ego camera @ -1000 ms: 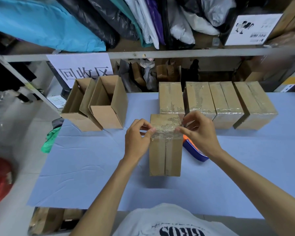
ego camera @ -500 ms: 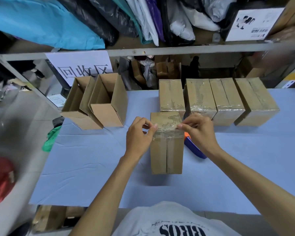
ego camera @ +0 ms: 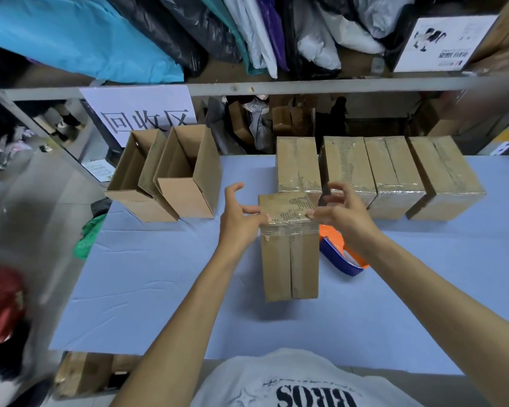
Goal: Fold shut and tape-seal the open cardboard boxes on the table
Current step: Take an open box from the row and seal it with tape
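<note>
A tall cardboard box [ego camera: 290, 254] stands upright mid-table, its top flaps closed under clear tape. My left hand [ego camera: 238, 218] touches the box's upper left edge with spread, relaxed fingers. My right hand [ego camera: 340, 211] hovers at the upper right edge, fingers loosely spread, thumb tip at the taped top. Two open boxes [ego camera: 171, 174] stand at the back left. Several taped boxes [ego camera: 394, 174] line the back right. An orange and blue tape dispenser [ego camera: 340, 254] lies behind the box, partly hidden by my right wrist.
The table wears a light blue cloth [ego camera: 159, 283]. A metal shelf rail [ego camera: 276, 86] runs above the back edge, loaded with bagged goods. A white sign [ego camera: 141, 113] hangs at the back left. A green bag [ego camera: 88, 233] sits off the table's left edge.
Both hands opened: fingers that pinched and pressed the tape on the box top have spread and lifted. The box stays in place.
</note>
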The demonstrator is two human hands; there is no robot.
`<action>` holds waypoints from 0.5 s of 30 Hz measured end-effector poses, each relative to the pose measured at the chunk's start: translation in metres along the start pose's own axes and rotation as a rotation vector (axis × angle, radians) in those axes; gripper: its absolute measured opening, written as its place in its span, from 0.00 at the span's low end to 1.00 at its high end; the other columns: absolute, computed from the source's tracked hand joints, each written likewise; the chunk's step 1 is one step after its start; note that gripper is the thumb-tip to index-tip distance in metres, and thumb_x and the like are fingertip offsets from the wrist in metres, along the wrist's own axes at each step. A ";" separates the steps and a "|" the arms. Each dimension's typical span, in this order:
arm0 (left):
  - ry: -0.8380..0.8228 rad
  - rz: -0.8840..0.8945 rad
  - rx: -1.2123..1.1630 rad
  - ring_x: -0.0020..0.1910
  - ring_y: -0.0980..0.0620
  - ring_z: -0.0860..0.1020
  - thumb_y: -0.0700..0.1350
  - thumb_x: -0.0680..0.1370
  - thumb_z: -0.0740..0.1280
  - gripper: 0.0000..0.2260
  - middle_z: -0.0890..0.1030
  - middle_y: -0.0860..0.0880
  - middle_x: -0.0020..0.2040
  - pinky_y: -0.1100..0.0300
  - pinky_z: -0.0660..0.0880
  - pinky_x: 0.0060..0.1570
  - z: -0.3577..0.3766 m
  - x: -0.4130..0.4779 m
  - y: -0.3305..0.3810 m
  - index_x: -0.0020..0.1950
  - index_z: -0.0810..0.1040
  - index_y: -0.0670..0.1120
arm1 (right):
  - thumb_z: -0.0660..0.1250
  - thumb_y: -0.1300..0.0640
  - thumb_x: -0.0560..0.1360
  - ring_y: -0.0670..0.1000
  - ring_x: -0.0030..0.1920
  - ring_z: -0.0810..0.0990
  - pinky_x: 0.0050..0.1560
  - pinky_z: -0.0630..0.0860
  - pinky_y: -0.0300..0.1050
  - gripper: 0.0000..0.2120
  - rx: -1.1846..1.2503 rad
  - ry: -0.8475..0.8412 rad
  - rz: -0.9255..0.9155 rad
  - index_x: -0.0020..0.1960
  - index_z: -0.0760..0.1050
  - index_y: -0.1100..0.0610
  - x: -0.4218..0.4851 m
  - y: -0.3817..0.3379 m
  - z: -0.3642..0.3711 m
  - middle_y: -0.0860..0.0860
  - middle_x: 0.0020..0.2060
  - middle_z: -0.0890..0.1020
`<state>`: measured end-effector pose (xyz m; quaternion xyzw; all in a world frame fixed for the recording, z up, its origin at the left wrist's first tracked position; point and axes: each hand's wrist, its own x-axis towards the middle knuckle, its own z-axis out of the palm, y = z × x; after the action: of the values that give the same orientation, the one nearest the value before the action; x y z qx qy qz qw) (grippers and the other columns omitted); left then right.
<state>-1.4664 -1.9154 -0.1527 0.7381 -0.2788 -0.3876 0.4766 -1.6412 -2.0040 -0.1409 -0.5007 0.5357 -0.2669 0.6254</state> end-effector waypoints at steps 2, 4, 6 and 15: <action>-0.020 -0.091 -0.068 0.53 0.49 0.80 0.32 0.70 0.71 0.31 0.80 0.49 0.48 0.50 0.77 0.58 0.001 0.004 -0.001 0.66 0.68 0.57 | 0.68 0.78 0.69 0.58 0.52 0.81 0.41 0.82 0.40 0.26 0.102 -0.015 0.106 0.65 0.70 0.66 0.000 -0.006 -0.002 0.57 0.50 0.77; -0.005 -0.135 -0.092 0.53 0.48 0.81 0.32 0.70 0.71 0.27 0.81 0.48 0.50 0.49 0.77 0.59 0.003 0.007 0.002 0.63 0.72 0.54 | 0.64 0.79 0.70 0.53 0.46 0.82 0.38 0.81 0.38 0.20 0.080 -0.008 0.138 0.61 0.72 0.70 -0.001 -0.010 0.001 0.57 0.46 0.79; 0.010 -0.131 -0.064 0.51 0.50 0.81 0.36 0.71 0.72 0.21 0.81 0.49 0.52 0.51 0.78 0.56 0.007 0.006 0.003 0.60 0.74 0.51 | 0.68 0.74 0.71 0.49 0.44 0.80 0.41 0.79 0.39 0.16 -0.025 0.037 0.108 0.58 0.73 0.69 0.000 -0.009 0.008 0.61 0.50 0.81; 0.163 -0.048 -0.001 0.45 0.52 0.82 0.42 0.69 0.78 0.14 0.83 0.52 0.45 0.56 0.80 0.46 0.013 0.003 -0.003 0.51 0.79 0.52 | 0.78 0.66 0.66 0.42 0.38 0.82 0.41 0.79 0.34 0.14 -0.156 -0.016 -0.064 0.39 0.76 0.51 -0.002 -0.005 0.026 0.51 0.42 0.84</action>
<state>-1.4757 -1.9234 -0.1593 0.7733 -0.2213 -0.3378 0.4888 -1.6158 -1.9951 -0.1376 -0.5668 0.5334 -0.2401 0.5801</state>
